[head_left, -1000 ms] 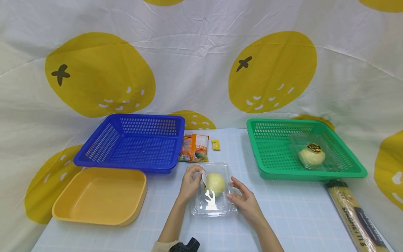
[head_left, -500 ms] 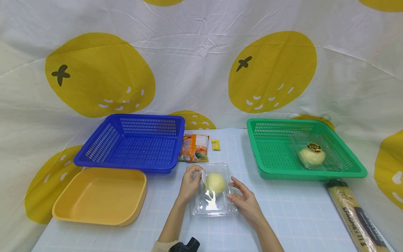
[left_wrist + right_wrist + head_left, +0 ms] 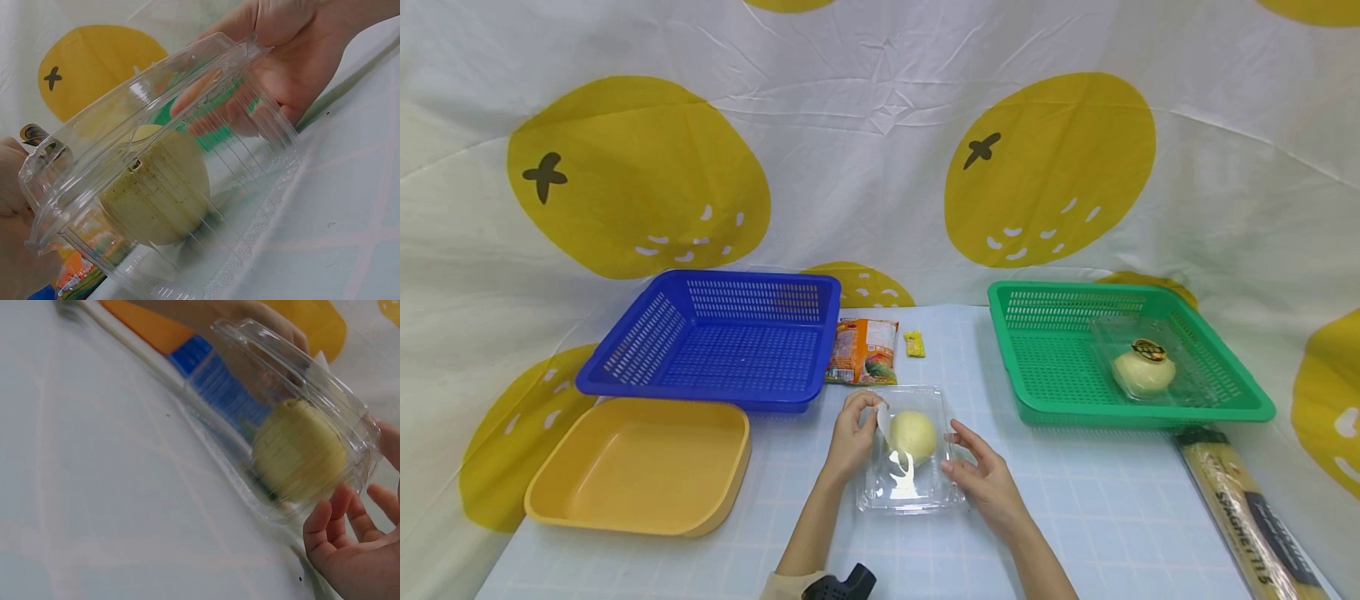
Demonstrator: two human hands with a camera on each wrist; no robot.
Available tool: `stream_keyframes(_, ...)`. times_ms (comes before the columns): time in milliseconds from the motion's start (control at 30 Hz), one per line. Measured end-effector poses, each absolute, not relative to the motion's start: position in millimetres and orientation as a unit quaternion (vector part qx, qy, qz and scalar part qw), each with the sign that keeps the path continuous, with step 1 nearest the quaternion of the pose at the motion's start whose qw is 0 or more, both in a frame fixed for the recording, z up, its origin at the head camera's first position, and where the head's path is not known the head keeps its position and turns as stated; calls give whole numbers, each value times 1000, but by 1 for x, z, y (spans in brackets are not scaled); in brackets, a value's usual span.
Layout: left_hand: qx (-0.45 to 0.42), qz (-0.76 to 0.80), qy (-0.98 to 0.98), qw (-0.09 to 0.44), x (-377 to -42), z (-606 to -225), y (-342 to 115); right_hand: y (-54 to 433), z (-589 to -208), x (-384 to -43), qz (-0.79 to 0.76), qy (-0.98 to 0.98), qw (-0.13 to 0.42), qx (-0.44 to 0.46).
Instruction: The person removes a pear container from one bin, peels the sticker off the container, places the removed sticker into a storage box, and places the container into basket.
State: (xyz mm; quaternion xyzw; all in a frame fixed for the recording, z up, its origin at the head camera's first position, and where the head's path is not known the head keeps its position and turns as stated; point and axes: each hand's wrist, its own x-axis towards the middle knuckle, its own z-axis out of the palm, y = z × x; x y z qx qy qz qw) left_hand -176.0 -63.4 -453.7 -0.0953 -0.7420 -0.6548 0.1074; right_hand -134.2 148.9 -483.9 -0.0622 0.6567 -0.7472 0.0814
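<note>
A clear plastic clamshell box (image 3: 917, 496) stands on the table in front of me, its lid down over a pale yellow round pear (image 3: 912, 437). My left hand (image 3: 850, 440) pinches a sticker (image 3: 883, 421) at the box's left side, white backing showing in the head view. In the left wrist view the sticker (image 3: 36, 134) curls up, dark and gold-printed, partly lifted from the lid. At the opposite side my right hand (image 3: 988, 477) rests its loosely bent fingers against the box; in the right wrist view the fingertips (image 3: 319, 519) lie beside its wall.
Behind the box lie an orange snack packet (image 3: 863, 352) and a small yellow sachet (image 3: 914, 344). A blue basket (image 3: 707, 398) and a yellow basin (image 3: 625, 523) stand left. Right are a green basket (image 3: 1045, 408) with another boxed pear (image 3: 1144, 373) and a spaghetti pack (image 3: 1243, 517).
The sticker's white backing shows slightly more as the left fingers lift it. Both hands and the box stay nearly in place.
</note>
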Motion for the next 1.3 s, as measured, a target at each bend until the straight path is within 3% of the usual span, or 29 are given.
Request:
stream_keyframes(200, -91, -657, -743, 92, -166, -433, -63, 149, -485, -135, -745, 659, 76, -63)
stream_keyframes(567, -90, -649, -747, 111, -182, -466, -65, 149, -485, -135, -749, 656, 83, -50)
stream_keyframes(1000, -104, -662, -733, 115, -183, -467, -67, 149, -483, -134, -744, 662, 78, -58)
stream_keyframes(1300, -109, -674, -726, 83, -177, -461, -77, 150, -484, -134, -742, 664, 79, -52)
